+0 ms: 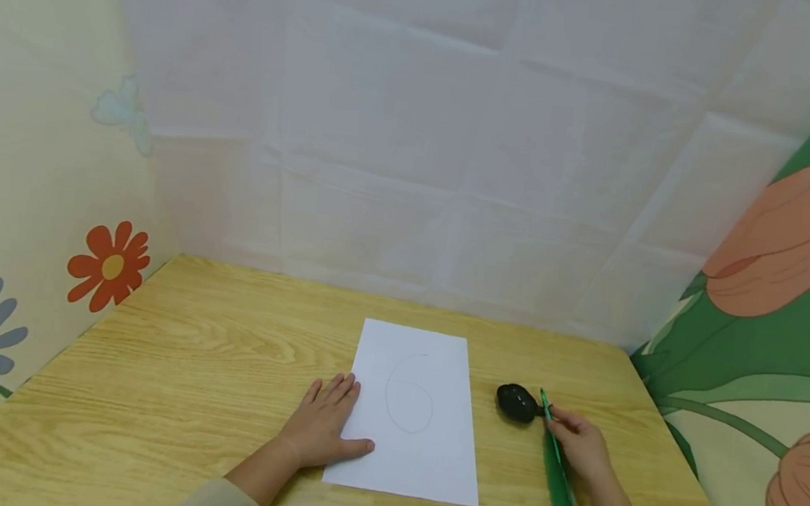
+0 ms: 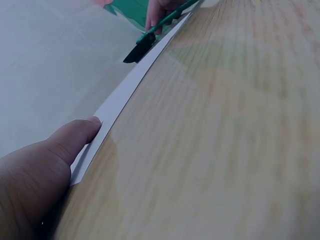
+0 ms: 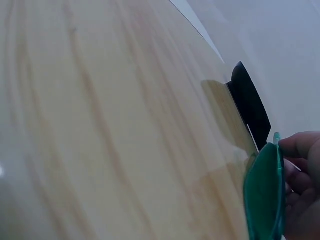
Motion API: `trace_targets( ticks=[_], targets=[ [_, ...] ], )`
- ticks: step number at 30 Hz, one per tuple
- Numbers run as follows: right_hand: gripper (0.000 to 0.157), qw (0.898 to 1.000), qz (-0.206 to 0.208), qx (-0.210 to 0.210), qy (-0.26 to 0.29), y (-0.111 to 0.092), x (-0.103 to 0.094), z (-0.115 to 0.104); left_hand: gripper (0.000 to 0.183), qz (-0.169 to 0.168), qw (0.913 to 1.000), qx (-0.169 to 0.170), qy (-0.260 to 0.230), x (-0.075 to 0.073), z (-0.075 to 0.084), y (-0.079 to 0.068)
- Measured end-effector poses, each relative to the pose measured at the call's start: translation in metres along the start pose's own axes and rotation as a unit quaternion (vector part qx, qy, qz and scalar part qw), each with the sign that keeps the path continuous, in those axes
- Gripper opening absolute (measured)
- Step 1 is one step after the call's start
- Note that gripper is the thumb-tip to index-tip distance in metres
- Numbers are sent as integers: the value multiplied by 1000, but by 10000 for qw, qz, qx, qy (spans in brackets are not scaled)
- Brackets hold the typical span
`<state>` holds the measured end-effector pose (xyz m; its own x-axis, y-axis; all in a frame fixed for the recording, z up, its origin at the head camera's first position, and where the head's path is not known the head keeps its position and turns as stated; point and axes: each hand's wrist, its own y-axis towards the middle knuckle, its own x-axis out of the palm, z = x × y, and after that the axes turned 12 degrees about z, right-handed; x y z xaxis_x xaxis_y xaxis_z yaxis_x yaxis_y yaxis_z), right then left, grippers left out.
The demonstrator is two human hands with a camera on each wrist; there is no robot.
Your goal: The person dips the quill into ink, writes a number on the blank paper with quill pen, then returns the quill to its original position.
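A white sheet of paper (image 1: 429,472) lies on the wooden table with a thin looping line, like a 6, drawn on it. My left hand (image 1: 323,423) rests spread at the paper's left edge, thumb on the sheet, in the head view. To the right of the paper, my right hand (image 1: 579,447) pinches a green feather-shaped pen (image 1: 557,479) near its narrow tip, which points away from me. Just left of those fingers sits a glossy black oval object (image 1: 516,403) with a short stem reaching the pen. Whether the fingers also touch that stem, I cannot tell.
The wooden table (image 1: 223,350) meets a creased white sheet (image 1: 402,124) hung behind it. Flower-printed panels stand at both sides, the left panel (image 1: 32,132) and the right panel (image 1: 751,348) close to the table's edges.
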<state>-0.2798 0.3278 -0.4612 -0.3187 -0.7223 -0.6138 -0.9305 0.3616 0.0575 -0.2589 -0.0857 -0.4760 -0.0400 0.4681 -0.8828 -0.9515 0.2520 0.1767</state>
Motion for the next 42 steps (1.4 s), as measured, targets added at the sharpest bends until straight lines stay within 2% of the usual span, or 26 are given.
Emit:
trace_targets(
  ticks=[4, 11, 16, 26, 32, 35, 37, 42],
  targets=[
    [39, 9999, -18, -65, -139, 0, 1, 0, 101, -2, 10000, 15, 14, 1, 0, 0],
    [42, 9995, -194, 160, -165, -1, 2, 0, 102, 0, 10000, 22, 7, 2, -1, 0],
    [41, 9996, -133, 115, -202, -2, 3, 1, 102, -15, 10000, 20, 2, 1, -1, -1],
    [44, 9989, -98, 353, -305, -4, 3, -2, 102, -5, 10000, 20, -10, 2, 0, -2],
    [48, 9969, 190, 744, 156, -5, -4, -4, 103, 39, 10000, 44, -34, 2, 0, 0],
    [49, 9969, 348, 651, 283, -7, -9, -9, 102, 138, 9998, 46, -112, 3, 0, 0],
    [48, 9980, 407, 422, 229, -8, -12, -17, 102, 212, 9996, 33, -196, 3, 0, 0],
    [44, 9987, 419, -161, 241, -2, -2, -55, 93, 197, 9985, -139, -486, -4, 0, 9]
  ],
)
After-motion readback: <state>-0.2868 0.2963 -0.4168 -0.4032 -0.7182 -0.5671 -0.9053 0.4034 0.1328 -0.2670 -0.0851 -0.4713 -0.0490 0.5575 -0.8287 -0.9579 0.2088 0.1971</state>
